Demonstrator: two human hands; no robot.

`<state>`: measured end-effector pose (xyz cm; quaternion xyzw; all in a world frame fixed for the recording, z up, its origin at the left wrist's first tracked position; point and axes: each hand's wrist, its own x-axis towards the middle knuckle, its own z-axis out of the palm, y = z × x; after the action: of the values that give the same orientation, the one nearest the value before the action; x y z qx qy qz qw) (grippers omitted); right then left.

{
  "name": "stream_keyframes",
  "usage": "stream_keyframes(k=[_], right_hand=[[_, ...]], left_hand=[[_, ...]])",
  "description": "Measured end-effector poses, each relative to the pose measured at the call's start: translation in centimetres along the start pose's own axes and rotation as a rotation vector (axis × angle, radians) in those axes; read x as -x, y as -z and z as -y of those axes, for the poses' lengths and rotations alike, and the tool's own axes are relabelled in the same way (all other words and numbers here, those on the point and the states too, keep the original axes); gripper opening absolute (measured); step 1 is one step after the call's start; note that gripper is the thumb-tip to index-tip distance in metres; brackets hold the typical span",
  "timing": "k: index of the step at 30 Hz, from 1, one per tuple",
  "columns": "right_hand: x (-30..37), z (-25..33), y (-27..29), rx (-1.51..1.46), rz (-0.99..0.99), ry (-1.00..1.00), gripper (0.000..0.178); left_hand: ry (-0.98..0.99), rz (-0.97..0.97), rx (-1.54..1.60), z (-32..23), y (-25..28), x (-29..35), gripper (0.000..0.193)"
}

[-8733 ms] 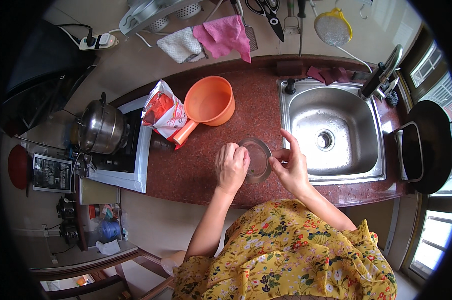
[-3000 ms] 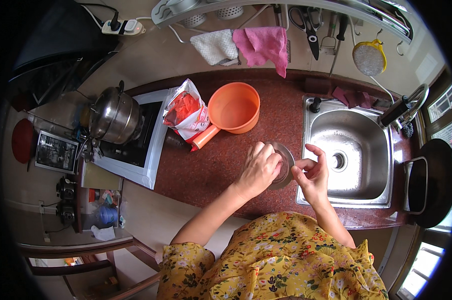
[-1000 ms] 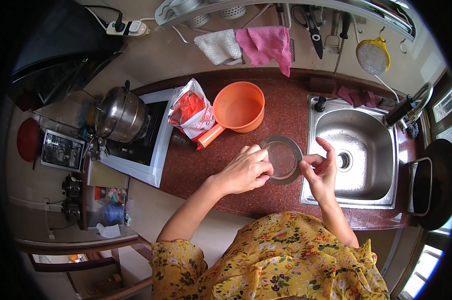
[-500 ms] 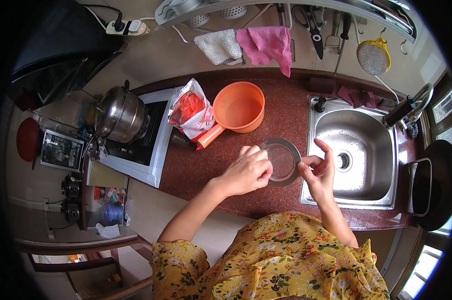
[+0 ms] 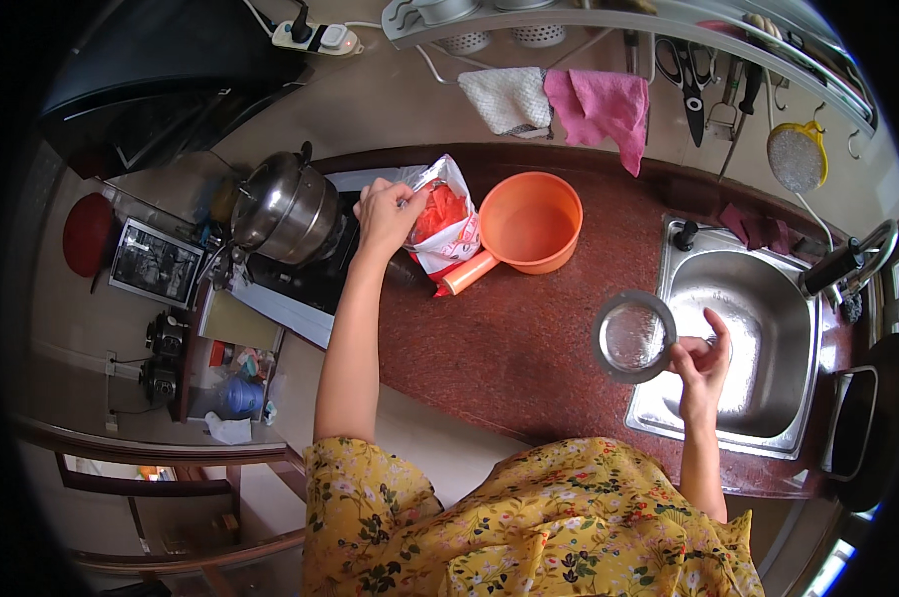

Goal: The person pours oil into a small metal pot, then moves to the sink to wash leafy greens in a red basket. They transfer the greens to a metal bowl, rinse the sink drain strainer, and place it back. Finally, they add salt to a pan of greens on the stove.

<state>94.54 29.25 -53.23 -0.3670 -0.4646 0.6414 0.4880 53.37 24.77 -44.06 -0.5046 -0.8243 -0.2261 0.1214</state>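
Observation:
My right hand [image 5: 703,373] pinches the rim of a round, shallow mesh sink strainer [image 5: 650,375] between thumb and fingers. It is held up over the counter beside the sink's left edge, with the index finger raised. My left hand [image 5: 383,221] is stretched out to the top left edge of a standing white and silver foil bag [image 5: 456,242]. Its fingers are bent and drawn together at the bag's opening; what they hold, if anything, is hidden. Crumpled orange-red wrapping [image 5: 441,211] shows inside the bag. An orange dipper [image 5: 532,221] stands to its right, handle pointing toward me.
At right, the steel sink [image 5: 733,298] sits below a black and chrome faucet [image 5: 835,267]. A steel pot [image 5: 285,209] stands on the stove at left. White and pink cloths [image 5: 597,104], scissors [image 5: 690,95] and a yellow-rimmed sieve [image 5: 799,157] hang from the rack above.
My left hand has left the strainer and reached up and left to the foil bag. My right hand keeps the strainer, now tilted and nearer the sink. The whole view has shifted.

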Motion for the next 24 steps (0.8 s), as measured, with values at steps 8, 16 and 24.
stream_keyframes(k=[8, 16, 24], right_hand=[[-1.2, -0.9, 8.4, -0.063, -0.248, -0.112, 0.058], [-2.0, -1.5, 13.8, -0.286, -0.220, -0.178, 0.071], [-1.4, 0.4, 12.4, -0.673, 0.271, -0.279, 0.082]], left_hand=[[-0.128, 0.170, -0.338, -0.3, -2.0, 1.4, 0.037], [-0.235, -0.082, -0.010, -3.1, 1.2, 4.2, 0.017], [-0.260, 0.376, 0.601, -16.5, -2.3, 9.6, 0.011]])
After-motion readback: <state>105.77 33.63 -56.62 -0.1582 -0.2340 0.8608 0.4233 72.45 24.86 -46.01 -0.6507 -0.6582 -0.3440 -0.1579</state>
